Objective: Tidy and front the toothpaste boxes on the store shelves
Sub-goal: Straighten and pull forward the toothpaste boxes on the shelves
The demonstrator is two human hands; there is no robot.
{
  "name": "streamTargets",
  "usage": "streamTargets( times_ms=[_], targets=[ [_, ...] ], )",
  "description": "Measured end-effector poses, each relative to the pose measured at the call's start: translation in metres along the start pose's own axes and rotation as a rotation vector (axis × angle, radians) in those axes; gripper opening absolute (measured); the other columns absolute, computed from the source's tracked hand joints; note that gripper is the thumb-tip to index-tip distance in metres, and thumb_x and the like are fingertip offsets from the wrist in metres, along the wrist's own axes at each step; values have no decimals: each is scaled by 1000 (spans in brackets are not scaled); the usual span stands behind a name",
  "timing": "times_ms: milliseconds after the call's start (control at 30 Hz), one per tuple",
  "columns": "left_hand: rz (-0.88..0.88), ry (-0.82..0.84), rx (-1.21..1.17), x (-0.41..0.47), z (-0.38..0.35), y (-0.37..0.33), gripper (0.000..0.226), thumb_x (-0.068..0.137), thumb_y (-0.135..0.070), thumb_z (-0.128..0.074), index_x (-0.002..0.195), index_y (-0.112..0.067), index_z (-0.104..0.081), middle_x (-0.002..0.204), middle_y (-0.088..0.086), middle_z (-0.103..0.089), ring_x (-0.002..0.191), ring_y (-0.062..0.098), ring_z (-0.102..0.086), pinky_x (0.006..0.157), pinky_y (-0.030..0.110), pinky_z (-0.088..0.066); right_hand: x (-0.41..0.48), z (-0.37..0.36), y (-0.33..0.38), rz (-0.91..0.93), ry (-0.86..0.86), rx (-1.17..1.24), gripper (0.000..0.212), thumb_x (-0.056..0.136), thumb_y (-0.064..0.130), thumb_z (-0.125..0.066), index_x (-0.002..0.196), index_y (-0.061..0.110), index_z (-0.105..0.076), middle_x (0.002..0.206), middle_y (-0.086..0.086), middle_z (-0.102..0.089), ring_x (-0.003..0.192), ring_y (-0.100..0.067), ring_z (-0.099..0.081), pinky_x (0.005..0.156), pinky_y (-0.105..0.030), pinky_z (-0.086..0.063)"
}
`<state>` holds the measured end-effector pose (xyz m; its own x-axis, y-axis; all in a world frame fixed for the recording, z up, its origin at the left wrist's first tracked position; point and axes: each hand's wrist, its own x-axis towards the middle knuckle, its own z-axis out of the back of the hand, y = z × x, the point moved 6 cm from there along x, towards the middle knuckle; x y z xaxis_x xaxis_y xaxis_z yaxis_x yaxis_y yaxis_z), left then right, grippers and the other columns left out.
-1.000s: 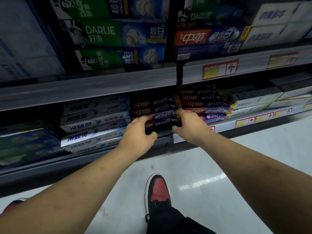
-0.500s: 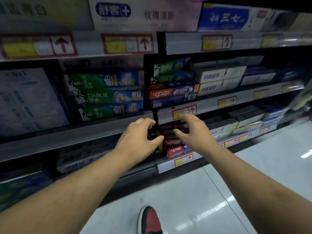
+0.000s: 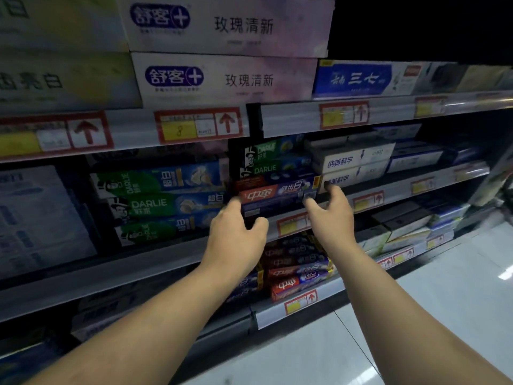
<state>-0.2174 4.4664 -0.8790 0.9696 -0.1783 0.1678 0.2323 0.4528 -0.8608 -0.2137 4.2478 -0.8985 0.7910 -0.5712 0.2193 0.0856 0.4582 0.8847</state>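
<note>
A red and blue toothpaste box [image 3: 273, 193] lies at the front of the middle shelf, under two green Darlie boxes [image 3: 273, 159]. My left hand [image 3: 236, 237] is raised at the box's left end, fingers spread and loosely curved, holding nothing. My right hand [image 3: 330, 212] is at its right end, fingertips at the box's lower right corner, nothing gripped. On the shelf below, a stack of the same red and blue boxes [image 3: 297, 268] sits partly hidden behind my wrists.
Green Darlie boxes [image 3: 163, 201] fill the middle shelf to the left, white boxes [image 3: 355, 165] to the right. Large white boxes [image 3: 222, 51] stand on the top shelf. Price-tag rails [image 3: 194, 126] edge each shelf. White floor [image 3: 444, 301] lies lower right.
Both hands left the red and blue stack on the lower shelf and rose to the middle shelf's red and blue box. The view tilted upward.
</note>
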Motion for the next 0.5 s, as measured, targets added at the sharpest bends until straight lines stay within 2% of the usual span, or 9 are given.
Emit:
streamTargets(
  times_ms=[67,133,167,267,300,333,400,433,500],
  targets=[
    [-3,-7,-24,4,0,-2,14,98,-28,-57,108,-31,-49,99,-20,-56,82,-1,-53,66,16,-42,4,-5,1,2,2,11,45,93,36,-62,135,20,-53,131,4,-57,108,-14,-55,87,-34,-42],
    [3,-9,-65,8,-2,-4,11,97,-29,-58,106,-33,-55,99,-14,-63,84,2,-57,67,20,-45,7,-10,3,7,-5,19,47,91,37,-63,134,22,-53,128,4,-58,110,-17,-55,89,-36,-45],
    [12,-10,-89,8,-2,-5,11,97,-29,-58,101,-38,-54,98,-15,-62,83,1,-56,66,23,-45,8,-12,5,4,-7,42,45,91,36,-64,133,23,-53,125,6,-57,109,-16,-53,90,-36,-44],
    [41,-13,-161,8,-6,-2,25,96,-28,-60,88,-48,-48,97,-22,-57,86,-3,-54,71,19,-41,8,-12,6,-18,-48,190,39,90,28,-66,127,29,-53,119,9,-60,107,-14,-56,89,-34,-44],
    [42,-29,-185,7,-6,1,23,95,-29,-60,94,-50,-52,103,-22,-59,96,0,-56,78,21,-41,8,-10,6,-28,-73,232,41,90,26,-66,129,27,-54,119,9,-62,107,-14,-59,89,-33,-45],
    [47,-36,-195,4,-6,4,25,92,-31,-61,109,-49,-57,114,-20,-60,109,5,-56,86,24,-42,7,-6,6,-36,-96,267,45,90,24,-66,133,26,-54,120,7,-64,109,-14,-60,90,-33,-47],
    [43,-33,-199,-2,-8,11,58,88,-36,-60,144,-39,-47,140,-12,-53,131,10,-49,97,26,-40,4,2,2,-63,-136,343,53,91,20,-67,142,22,-51,121,6,-64,110,-11,-61,92,-30,-48],
    [48,-35,-235,-6,-8,14,66,88,-34,-61,151,-34,-41,148,-10,-49,136,10,-47,100,25,-39,2,6,1,-67,-150,374,55,92,18,-68,144,20,-50,121,7,-63,110,-10,-60,91,-26,-48],
    [22,-57,-302,-15,-6,15,65,94,-23,-62,154,-31,-39,154,-10,-45,138,9,-47,104,23,-40,-5,15,-1,-60,-169,400,55,93,12,-68,145,18,-50,122,6,-62,112,-10,-60,85,-19,-47]
  ],
)
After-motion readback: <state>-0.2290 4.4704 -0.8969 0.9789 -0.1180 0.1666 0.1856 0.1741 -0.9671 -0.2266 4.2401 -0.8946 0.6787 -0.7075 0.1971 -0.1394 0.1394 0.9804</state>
